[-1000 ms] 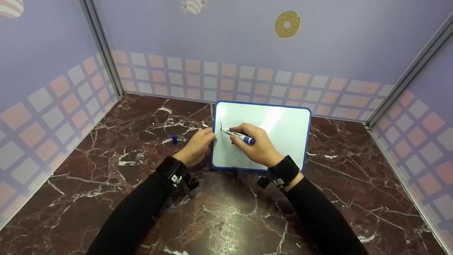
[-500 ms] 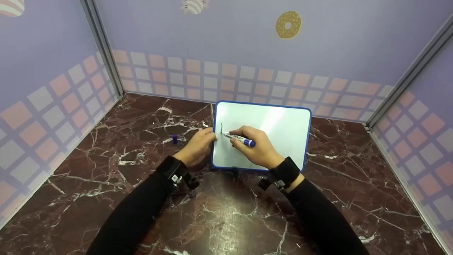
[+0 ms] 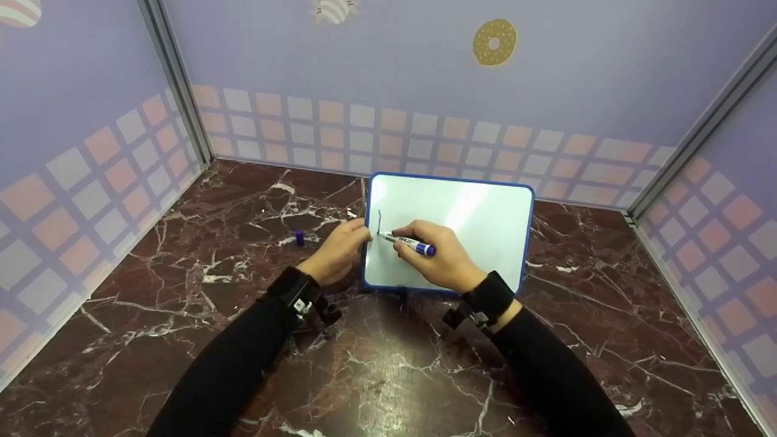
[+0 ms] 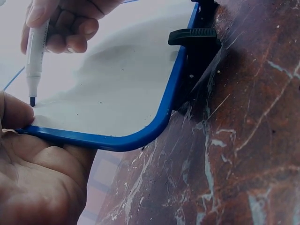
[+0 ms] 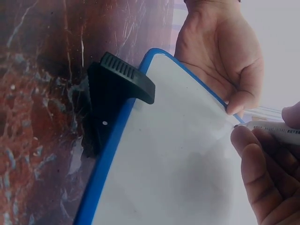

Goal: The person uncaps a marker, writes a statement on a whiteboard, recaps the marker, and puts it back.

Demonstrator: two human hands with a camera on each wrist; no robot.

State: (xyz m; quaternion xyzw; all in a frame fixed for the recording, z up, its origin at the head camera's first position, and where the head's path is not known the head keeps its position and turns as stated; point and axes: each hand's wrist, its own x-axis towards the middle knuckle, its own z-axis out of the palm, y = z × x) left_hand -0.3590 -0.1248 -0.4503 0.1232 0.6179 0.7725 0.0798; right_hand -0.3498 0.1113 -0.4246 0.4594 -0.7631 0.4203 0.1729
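A whiteboard point(image 3: 419, 197) with a blue frame stands tilted back on the table. My left hand point(image 3: 337, 252) grips its left edge; in the left wrist view the thumb point(image 4: 16, 112) lies on the front face and the other fingers are behind. My right hand point(image 3: 446, 255) pinches a white marker point(image 3: 408, 243) with a blue end. Its dark tip touches the board near the left edge, at the lower end of a thin, nearly vertical dark line point(image 3: 380, 220). A purple-blue cap point(image 3: 299, 238) stands on the table, left of my left hand.
A black stand clip point(image 5: 126, 77) hooks over the board's lower edge. The table point(image 3: 388, 376) is dark red marble-patterned. Patterned panels enclose it at the back point(image 3: 388, 67) and both sides, with grey metal posts point(image 3: 182, 91) at the corners.
My right hand has moved slightly down with the marker, and the dark line has grown longer downward. The left hand, board and cap have stayed in place.
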